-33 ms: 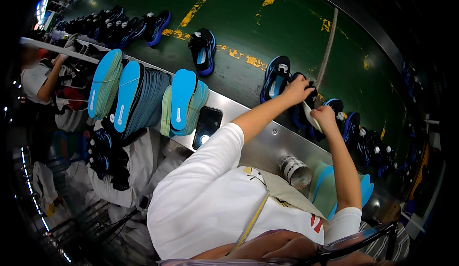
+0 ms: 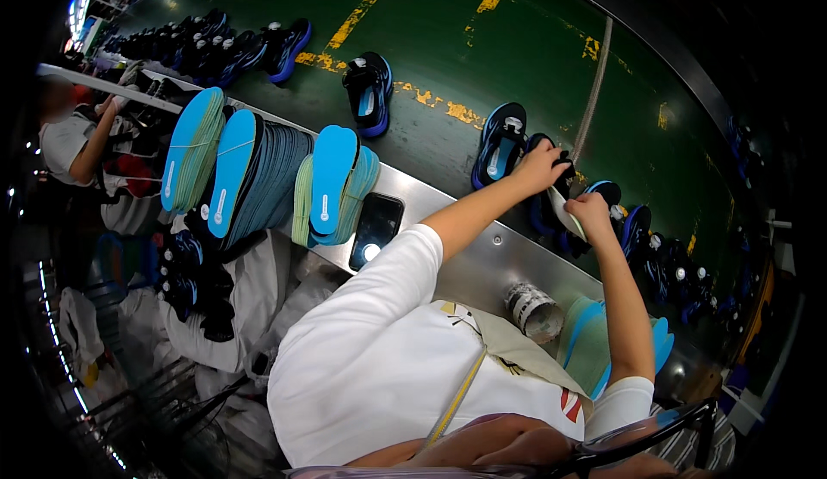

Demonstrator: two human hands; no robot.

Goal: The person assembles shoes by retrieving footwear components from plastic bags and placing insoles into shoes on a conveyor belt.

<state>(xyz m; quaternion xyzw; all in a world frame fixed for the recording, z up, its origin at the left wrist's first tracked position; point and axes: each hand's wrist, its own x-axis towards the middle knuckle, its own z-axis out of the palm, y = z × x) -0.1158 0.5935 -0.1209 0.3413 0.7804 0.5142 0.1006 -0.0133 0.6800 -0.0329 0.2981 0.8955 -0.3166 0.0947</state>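
Observation:
My left hand [image 2: 539, 167] is closed on the black upper of a sneaker [image 2: 537, 214] with a blue sole, at its collar or tongue. In my right hand [image 2: 589, 214] I pinch the near end of a pale insole [image 2: 566, 214]. The insole is bent, its far end at the sneaker's opening; how deep it sits inside is hidden by my left hand and the shoe. Just left of my left hand stands another black sneaker [image 2: 499, 147] with a bright blue insole in it. More sneakers [image 2: 636, 225] line up right of my right hand.
Stacks of blue and green insoles [image 2: 334, 182] stand along the metal ledge [image 2: 465, 255], beside a phone [image 2: 377, 229] and a can-like container [image 2: 534, 311]. More insoles [image 2: 586, 341] lie under my right forearm. A single sneaker [image 2: 368, 96] sits on the green belt [image 2: 482, 48]. A co-worker [image 2: 73, 143] is far left.

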